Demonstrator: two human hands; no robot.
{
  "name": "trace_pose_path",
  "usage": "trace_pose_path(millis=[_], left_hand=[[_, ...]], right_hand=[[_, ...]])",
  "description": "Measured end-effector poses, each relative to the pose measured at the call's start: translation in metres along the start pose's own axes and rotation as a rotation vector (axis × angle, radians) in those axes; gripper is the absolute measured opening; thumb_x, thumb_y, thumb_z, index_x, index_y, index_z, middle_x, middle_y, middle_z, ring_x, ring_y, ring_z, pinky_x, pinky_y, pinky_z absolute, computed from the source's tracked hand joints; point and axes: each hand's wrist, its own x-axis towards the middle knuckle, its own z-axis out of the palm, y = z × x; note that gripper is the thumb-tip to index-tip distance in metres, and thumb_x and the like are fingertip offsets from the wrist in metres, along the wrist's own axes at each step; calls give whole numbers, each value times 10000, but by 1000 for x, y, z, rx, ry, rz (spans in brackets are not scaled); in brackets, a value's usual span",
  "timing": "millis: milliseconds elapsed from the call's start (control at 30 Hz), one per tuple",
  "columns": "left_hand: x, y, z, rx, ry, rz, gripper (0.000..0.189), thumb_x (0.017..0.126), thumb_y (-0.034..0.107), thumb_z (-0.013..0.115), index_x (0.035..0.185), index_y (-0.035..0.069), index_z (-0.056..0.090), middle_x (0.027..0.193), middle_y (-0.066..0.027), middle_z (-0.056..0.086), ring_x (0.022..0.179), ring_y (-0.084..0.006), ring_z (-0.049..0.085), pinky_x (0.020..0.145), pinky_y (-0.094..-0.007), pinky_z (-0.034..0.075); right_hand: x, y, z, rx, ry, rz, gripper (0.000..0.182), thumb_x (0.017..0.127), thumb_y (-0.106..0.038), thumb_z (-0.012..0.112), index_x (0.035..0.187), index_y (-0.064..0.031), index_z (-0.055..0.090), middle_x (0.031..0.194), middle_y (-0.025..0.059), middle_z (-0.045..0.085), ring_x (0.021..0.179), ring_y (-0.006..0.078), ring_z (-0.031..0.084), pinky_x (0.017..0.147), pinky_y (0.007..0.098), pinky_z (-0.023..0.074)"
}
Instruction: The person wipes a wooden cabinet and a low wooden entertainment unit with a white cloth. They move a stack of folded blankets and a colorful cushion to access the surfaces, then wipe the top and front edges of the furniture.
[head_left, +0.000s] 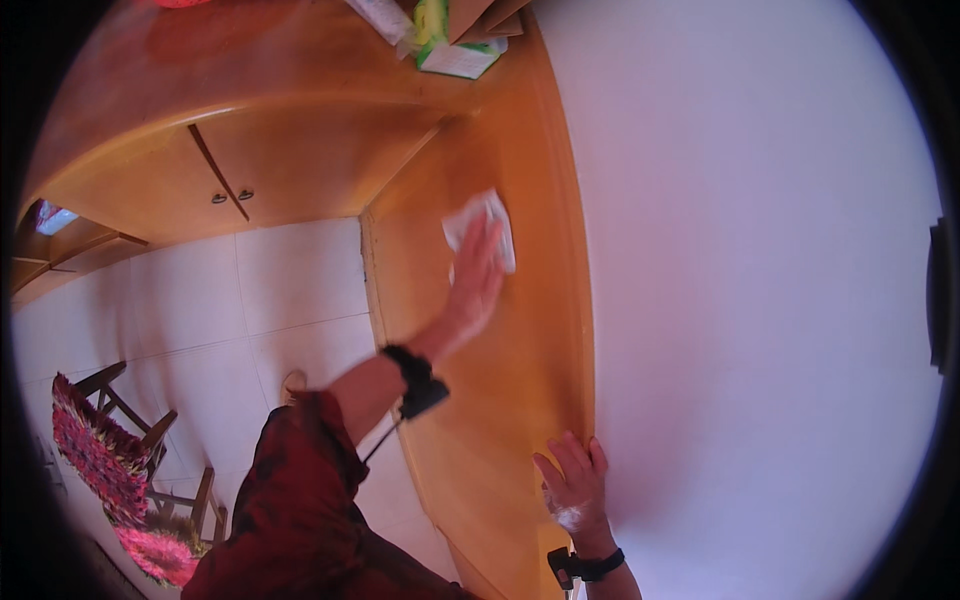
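Note:
My left hand lies against the orange-brown wooden panel, its fingers pressed over a crumpled white cloth or tissue. Part of the white piece shows beyond the fingertips. Lower right, my right hand has its fingers spread at the panel's edge, where it meets the pale wall, and holds nothing. A whitish patch shows near that hand's wrist. Both wrists wear black straps with small devices.
A wooden cabinet with two small knobs stands at upper left. On its top lie a green-and-white package and brown cardboard. A stool with a shaggy pink-red cover stands on the tiled floor. The pale wall rises at right.

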Motion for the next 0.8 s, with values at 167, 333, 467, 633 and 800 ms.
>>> trace_pose_path(millis=[167, 333, 467, 633, 800], left_hand=[[-208, 83, 22, -290, -259, -306, 550, 930, 153, 434, 1429, 72, 220, 1510, -96, 20, 1395, -260, 18, 1103, -344, 86], [-327, 131, 31, -259, -482, -375, 550, 918, 134, 468, 1409, 58, 233, 1485, -182, 45, 1366, -359, 133, 1081, -396, 195], [-346, 126, 37, -262, -392, -437, 494, 942, 148, 421, 1393, 48, 247, 1473, -216, 66, 1355, -383, 133, 1084, -410, 194], [-336, 84, 63, -292, -115, -675, 496, 965, 198, 364, 1407, 30, 213, 1478, -214, 93, 1373, -358, 105, 1101, -403, 140], [-231, 13, 48, -137, 106, -599, 489, 977, 238, 341, 1396, 8, 237, 1476, -204, 137, 1378, -324, 120, 1108, -377, 110]], right_hand=[[0, 3, 3, -22, 33, -32, 327, 687, -83, 616, 1012, -117, 621, 1122, 86, 544, 1128, 275, 495, 991, 481, 294], [1, -4, 8, -43, 102, -3, 295, 723, 4, 576, 1004, -78, 617, 1096, 117, 550, 1124, 307, 507, 1004, 488, 305], [1, -3, 17, 2, 193, -28, 263, 735, 29, 570, 978, -54, 625, 1059, 130, 566, 1111, 314, 516, 1010, 485, 306], [6, 0, 17, -5, 195, -16, 236, 749, 12, 570, 969, -49, 628, 1043, 140, 575, 1100, 319, 521, 1005, 482, 313], [0, 6, 19, -23, 150, -19, 228, 749, -14, 576, 967, -60, 626, 1056, 127, 567, 1094, 314, 520, 988, 486, 311]])
